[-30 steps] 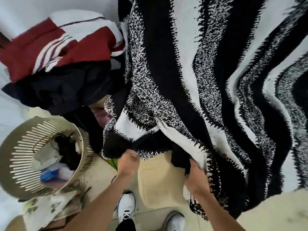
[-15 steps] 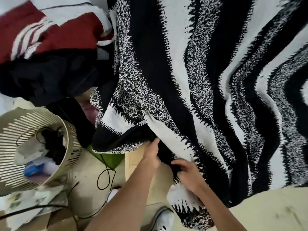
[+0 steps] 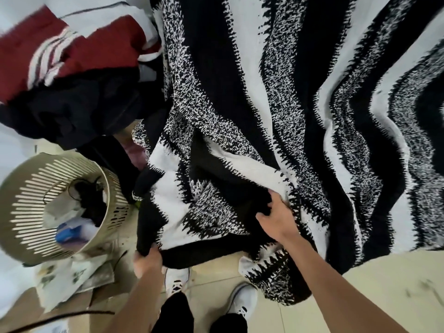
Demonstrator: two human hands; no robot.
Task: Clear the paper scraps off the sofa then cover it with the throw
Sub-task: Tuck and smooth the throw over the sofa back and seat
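A black-and-white striped throw [image 3: 276, 104] lies spread over the sofa and fills most of the view, its front edge hanging toward the floor. My left hand [image 3: 146, 261] grips the throw's lower left corner, low near the floor. My right hand [image 3: 278, 218] holds a fold of the throw further right, fingers curled into the fabric. The sofa itself is hidden under the throw. No paper scraps show on it.
A beige slatted waste basket [image 3: 28, 205] with paper and dark items inside stands at the left on the floor. Red, white and dark clothes [image 3: 72, 75] are piled at the upper left. Papers and cardboard [image 3: 72, 280] lie below the basket. My white shoes [image 3: 177, 282] stand on the tiles.
My hands were close together under the throw's edge; now my left hand has pulled the corner down and to the left, and the beige sofa front is covered.
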